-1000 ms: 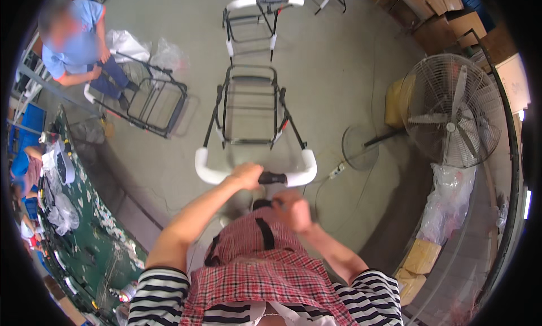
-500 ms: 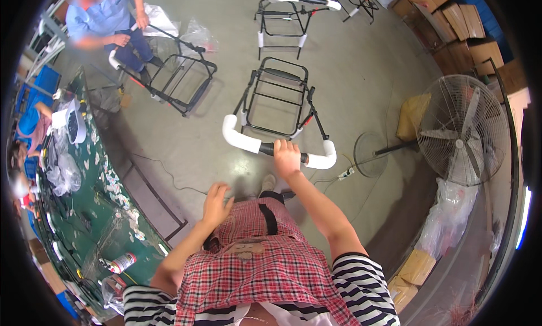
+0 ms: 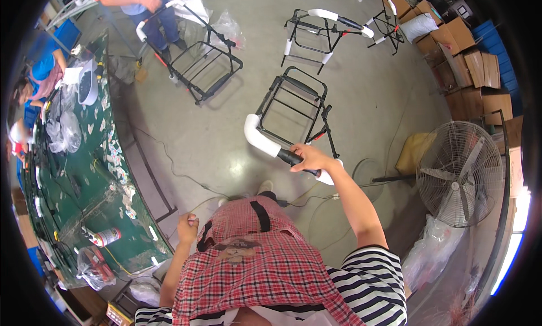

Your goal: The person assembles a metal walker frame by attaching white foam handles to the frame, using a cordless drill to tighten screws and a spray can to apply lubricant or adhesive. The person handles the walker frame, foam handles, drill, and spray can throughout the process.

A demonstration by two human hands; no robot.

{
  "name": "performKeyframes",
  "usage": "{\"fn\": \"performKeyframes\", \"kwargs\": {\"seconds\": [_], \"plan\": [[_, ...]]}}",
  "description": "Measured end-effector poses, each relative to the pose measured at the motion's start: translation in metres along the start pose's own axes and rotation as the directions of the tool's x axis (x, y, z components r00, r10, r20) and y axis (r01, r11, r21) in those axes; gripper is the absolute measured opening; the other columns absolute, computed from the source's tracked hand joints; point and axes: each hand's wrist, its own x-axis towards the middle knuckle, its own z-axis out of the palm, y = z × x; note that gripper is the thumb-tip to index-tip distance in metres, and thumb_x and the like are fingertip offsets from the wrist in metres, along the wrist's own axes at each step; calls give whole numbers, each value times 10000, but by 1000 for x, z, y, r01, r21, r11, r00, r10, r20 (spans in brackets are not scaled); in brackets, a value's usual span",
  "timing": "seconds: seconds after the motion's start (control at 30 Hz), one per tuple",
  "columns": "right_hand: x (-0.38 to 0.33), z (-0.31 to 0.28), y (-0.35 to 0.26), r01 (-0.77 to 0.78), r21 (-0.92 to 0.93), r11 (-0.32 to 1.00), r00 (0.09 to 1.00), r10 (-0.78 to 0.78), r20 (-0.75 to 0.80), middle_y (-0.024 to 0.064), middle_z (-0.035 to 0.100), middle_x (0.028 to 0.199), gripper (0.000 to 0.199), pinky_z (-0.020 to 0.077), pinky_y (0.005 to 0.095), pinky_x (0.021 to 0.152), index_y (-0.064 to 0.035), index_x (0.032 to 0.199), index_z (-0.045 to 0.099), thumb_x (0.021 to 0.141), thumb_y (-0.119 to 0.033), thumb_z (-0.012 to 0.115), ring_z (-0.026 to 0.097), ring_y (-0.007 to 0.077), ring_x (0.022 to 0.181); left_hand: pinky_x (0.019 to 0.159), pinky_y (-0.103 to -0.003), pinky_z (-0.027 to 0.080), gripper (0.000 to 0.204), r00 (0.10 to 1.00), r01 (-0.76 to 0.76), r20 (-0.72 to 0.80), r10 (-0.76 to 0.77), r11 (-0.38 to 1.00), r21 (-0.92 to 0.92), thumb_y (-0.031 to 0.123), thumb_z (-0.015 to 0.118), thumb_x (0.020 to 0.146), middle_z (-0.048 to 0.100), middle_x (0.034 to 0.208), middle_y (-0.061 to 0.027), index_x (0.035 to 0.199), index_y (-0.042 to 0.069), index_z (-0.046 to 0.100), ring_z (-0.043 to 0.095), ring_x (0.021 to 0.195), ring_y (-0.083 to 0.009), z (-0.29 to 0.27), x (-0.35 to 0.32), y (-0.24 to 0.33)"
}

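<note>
So, landmark = the green table (image 3: 84,179), all places are rel. to that. Main change in the last sec or so: the hands swapped jobs. Earlier the L hand was on the bar and the R hand was off it; half a sec ago R had taken the grip and L hung loose w/ fingers spread. Now the right hand (image 3: 314,156) is wrapped round the black grip (image 3: 289,156), and the left hand (image 3: 187,227) is pulled back just beside the table's near right edge, fingers curled in. Can't tell if there's smth small in it tbh.

The frame (image 3: 303,87) (black tubes, white sleeve (image 3: 261,138) on the bent handle) is on the floor right of the table, well apart from it. Imo the swap means one hand is steadying the frame & the other is free of it atm. View has also turned a bit, so part of the handle's slant is prob just the head moving.

Rest, quick: a co-worker (image 3: 134,7) past the table's far end w/ another frame (image 3: 217,87); a third frame (image 3: 322,35) and the big fan (image 3: 460,176), both further right of the table; a can (image 3: 108,237) on the table itself, near end.
</note>
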Motion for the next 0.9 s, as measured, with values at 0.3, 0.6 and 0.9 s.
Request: {"fn": "performKeyframes", "kwargs": {"seconds": [0.3, 0.6, 0.9], "plan": [[18, 4, 32, -87, 309, 947, 985, 36, 166, 133, 644, 1067, 742, 504, 316, 841, 21, 1287, 512, 675, -230, 848, 623, 198, 948, 753, -388, 523, 228, 993, -7, 116, 5, 1000, 16, 183, 711, 800, 654, 975, -156, 961, 29, 663, 670, 800, -272, 18, 7, 27], [13, 55, 11, -115, -419, 901, 961, -6, -277, 160, 657, 948, 555, 460, 432, 792, -47, 1129, 513, 689, -224, 802, 637, 347, 894, 748, -372, 524, 206, 997, 25, 71, -26, 1000, 13, 166, 717, 790, 650, 957, -159, 941, 36, 665, 664, 792, -267, 10, 5, 25], [2, 84, 10, -203, -548, 812, 853, -129, -506, 120, 639, 936, 608, 479, 450, 802, -50, 1170, 506, 667, -226, 798, 649, 327, 843, 721, -374, 535, 206, 992, 32, 123, -37, 999, 38, 165, 714, 803, 649, 952, -170, 945, 26, 662, 668, 785, -257, 19, -4, 33]]}}
